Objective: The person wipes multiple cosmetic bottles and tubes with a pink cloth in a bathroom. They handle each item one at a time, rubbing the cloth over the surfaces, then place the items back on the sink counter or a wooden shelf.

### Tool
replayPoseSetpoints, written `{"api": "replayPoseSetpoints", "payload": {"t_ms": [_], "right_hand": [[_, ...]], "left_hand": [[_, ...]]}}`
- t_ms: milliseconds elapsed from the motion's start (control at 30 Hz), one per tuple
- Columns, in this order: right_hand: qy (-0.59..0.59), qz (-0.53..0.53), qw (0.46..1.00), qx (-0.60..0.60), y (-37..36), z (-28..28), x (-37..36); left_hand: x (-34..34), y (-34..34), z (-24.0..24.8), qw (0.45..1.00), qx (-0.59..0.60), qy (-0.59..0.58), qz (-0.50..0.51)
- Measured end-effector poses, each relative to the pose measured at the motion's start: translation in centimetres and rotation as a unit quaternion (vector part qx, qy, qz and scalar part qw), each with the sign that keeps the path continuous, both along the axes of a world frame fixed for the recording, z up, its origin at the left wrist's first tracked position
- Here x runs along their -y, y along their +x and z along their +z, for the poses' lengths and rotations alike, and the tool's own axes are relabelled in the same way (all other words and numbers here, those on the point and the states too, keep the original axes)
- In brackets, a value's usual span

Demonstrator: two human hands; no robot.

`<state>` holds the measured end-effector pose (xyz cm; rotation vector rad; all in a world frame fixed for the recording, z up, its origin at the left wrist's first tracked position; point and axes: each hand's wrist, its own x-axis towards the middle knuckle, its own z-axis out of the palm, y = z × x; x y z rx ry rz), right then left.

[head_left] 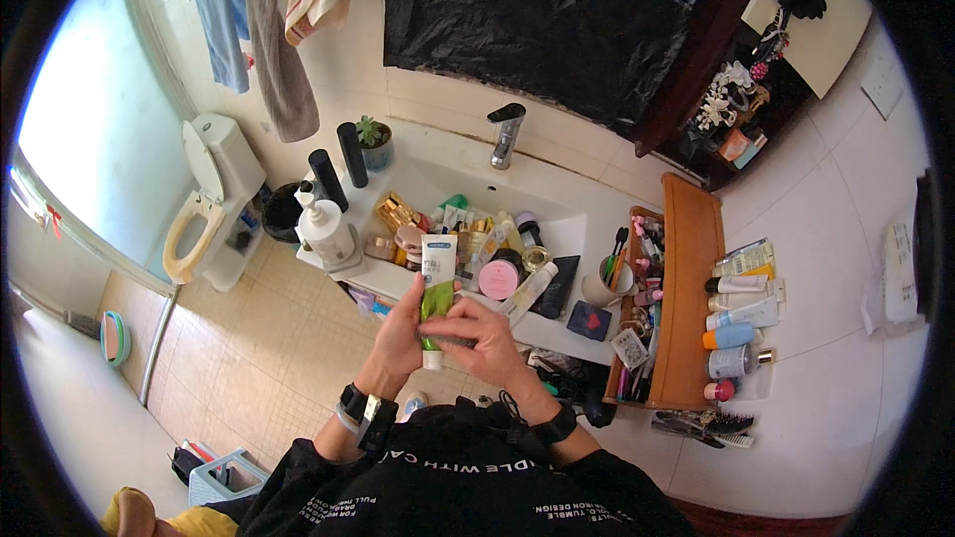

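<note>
The left hand [400, 328] is wrapped around a white-and-green tube [438, 300], held cap down before the near edge of the white surface [430, 151]. The right hand [483, 334], fingers curled, meets the tube's lower half; how firmly it grips cannot be told. From the tube, a pump bottle [325, 237] stands at ten o'clock, a faucet [506, 135] at one, a pink-lidded jar [497, 280] at two.

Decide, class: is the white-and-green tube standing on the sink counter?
No, the left hand holds the white-and-green tube in the air, off the counter.
</note>
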<state>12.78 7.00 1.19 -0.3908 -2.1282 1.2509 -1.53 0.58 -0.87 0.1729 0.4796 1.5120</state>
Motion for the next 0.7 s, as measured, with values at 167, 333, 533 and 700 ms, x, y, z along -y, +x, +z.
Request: {"api": "replayPoseSetpoints", "payload": {"t_ms": [167,333,533,700], "right_hand": [[-0.103,0.039,0.993,0.035,0.5,0.0,0.4],[-0.027,0.052,0.998,0.019,0.2,-0.5,0.7],[-0.131,0.023,0.991,0.026,0.9,-1.1,0.5],[-0.110,-0.026,0.993,0.014,0.6,-1.9,0.3]], "left_hand": [[0.0,-1.1,-1.0,1.000,0.010,-0.022,0.015],[0.3,-0.8,-2.1,0.997,0.059,-0.038,0.015],[0.7,-1.2,-2.3,0.999,0.027,-0.007,0.016],[1.7,0.0,-1.9,0.996,0.080,-0.032,-0.005]]}}
